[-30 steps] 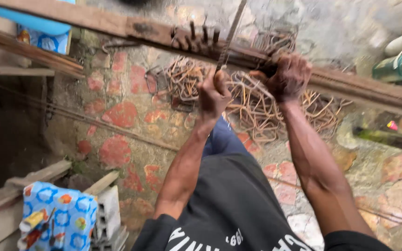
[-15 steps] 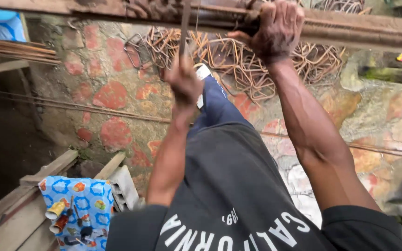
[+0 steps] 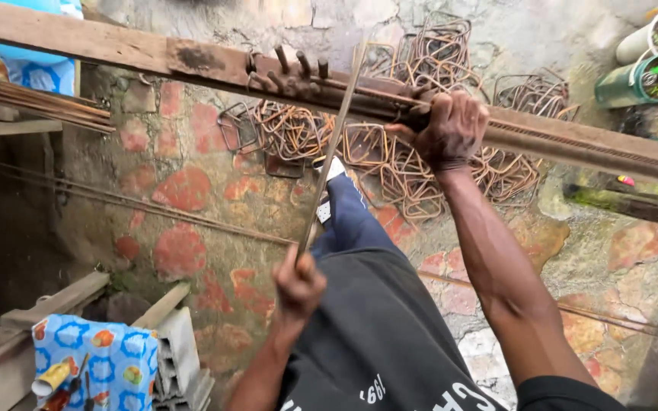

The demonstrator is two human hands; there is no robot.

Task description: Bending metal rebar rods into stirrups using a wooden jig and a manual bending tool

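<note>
The left hand (image 3: 298, 283) has dropped lower than before, fist closed around the thin steel rod (image 3: 332, 152), which slants up to the pegs on the wooden beam (image 3: 116, 46). The right hand (image 3: 449, 129) still grips the rods along the beam.

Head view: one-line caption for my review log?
Left hand grips a thin steel rod angled into bending pegs on a wooden beam; right hand grips the beam.

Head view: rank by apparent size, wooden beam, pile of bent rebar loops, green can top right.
1. wooden beam, spans the whole frame.
2. pile of bent rebar loops, spread under the beam.
3. green can, smallest, partly cut by the edge.
The order looks clear.
</note>
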